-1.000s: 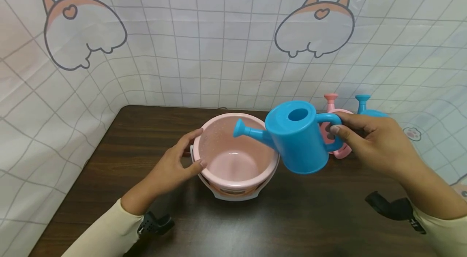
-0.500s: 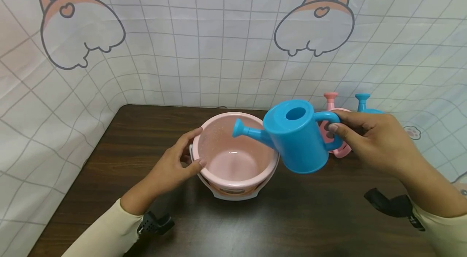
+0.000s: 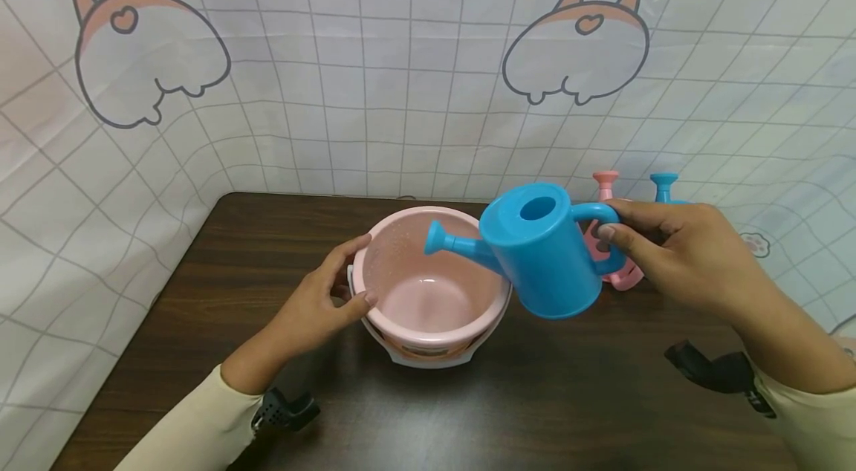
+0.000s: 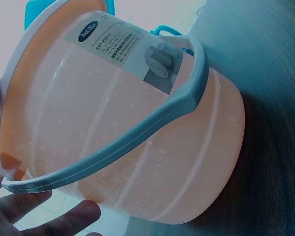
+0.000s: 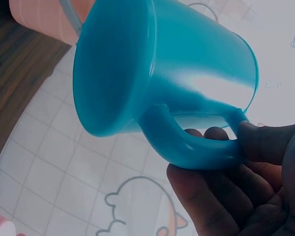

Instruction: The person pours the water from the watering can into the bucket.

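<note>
A pink bucket (image 3: 435, 338) with a pale bail handle stands on the table; specks that look like droplets dot its inner wall. At its left side, my left hand (image 3: 321, 300) holds the rim with thumb and index fingertip. The left wrist view shows the bucket's outer wall (image 4: 201, 162), a label on it and the lowered handle (image 4: 123, 152). My right hand (image 3: 689, 255) grips a blue watering can (image 3: 551, 263) by its loop handle (image 5: 187, 150), off the table. Leaning left, the can has its spout's rose (image 3: 436, 238) over the bucket's opening. No water shows leaving the rose.
Behind my right hand stand a pink watering can (image 3: 605, 181) and a second blue one (image 3: 664, 185), both partly hidden. The dark wooden table (image 3: 568, 404) meets a white grid-patterned sheet (image 3: 414, 85) at the back and left.
My right hand and the blue watering can have drifted slightly left, with the can leaning a little more toward the bucket. My left hand and the bucket have stayed put.
</note>
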`<state>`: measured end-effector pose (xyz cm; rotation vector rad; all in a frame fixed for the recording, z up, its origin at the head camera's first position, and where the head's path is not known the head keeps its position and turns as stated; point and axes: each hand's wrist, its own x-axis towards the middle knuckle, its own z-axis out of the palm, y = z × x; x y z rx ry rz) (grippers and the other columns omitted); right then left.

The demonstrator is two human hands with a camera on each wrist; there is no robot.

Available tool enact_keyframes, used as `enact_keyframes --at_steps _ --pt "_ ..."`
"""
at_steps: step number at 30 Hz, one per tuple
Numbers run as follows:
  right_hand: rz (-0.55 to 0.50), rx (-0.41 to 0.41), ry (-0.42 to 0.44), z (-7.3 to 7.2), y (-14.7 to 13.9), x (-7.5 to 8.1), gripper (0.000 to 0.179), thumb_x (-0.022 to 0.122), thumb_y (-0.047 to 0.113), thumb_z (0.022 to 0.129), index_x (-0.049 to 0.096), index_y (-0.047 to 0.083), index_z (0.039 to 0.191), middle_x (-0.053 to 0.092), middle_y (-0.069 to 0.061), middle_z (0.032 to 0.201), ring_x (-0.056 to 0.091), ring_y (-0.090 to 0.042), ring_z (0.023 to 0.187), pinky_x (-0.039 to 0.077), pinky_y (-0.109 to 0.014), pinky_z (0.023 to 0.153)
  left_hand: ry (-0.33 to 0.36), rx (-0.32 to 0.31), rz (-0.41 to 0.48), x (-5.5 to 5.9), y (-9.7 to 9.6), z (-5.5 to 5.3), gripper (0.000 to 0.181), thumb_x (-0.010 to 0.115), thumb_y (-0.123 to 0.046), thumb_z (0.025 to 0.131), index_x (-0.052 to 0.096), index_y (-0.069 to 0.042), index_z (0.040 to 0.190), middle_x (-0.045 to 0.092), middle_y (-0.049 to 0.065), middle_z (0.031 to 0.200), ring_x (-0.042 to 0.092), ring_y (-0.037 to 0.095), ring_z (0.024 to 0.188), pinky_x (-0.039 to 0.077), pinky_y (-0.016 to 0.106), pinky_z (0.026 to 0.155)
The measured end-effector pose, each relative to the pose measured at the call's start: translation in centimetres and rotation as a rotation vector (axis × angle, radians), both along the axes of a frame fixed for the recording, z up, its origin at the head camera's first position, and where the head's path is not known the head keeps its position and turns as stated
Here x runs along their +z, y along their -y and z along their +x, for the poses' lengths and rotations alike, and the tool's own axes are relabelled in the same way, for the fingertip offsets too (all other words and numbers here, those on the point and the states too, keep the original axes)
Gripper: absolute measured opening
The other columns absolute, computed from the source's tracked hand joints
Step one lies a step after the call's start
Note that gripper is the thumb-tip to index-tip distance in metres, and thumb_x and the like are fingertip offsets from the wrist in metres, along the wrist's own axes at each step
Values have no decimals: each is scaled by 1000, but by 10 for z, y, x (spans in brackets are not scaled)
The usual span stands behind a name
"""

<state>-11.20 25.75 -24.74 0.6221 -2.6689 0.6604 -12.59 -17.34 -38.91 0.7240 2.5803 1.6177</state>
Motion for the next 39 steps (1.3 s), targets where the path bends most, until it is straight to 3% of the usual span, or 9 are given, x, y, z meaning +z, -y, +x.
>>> enact_keyframes --at_steps 7,18,24,30,39 --pt "10 6 2 0 4 4 35 74 14 96 71 0 127 57 7 62 49 -12 57 34 -28 45 6 6 -5 2 -1 0 76 72 -25 94 33 -20 159 54 13 139 66 22 99 55 41 81" --pt "-8 -2 16 0 8 7 34 74 15 96 72 2 127 73 1 78 56 -11 62 40 -26 49 13 9 -9 2 0 -1 77 72 -26 94 32 -21 159 53 14 140 65 23 99 55 42 80" --pt "5 -14 28 0 12 9 35 74 17 96 72 3 128 70 2 74 56 -13 62 41 -28 50 16 4 -9 1 0 -2 78 72 -27 94 31 -22 160 51 14 142 65 22 101 55 40 82" --pt "25 -14 35 1 13 10 35 74 18 96 72 4 128 76 -3 86 60 -14 67 45 -29 53 25 6 -10 1 0 -1 78 72 -29 94 30 -23 160 51 14 142 65 23 100 54 44 82" --pt "21 -4 28 1 13 9 36 74 17 96 71 3 129 76 -3 85 62 -10 67 47 -29 53 15 4 -8 -1 -1 1 78 71 -29 95 30 -22 160 50 13 144 64 23 103 54 38 84"
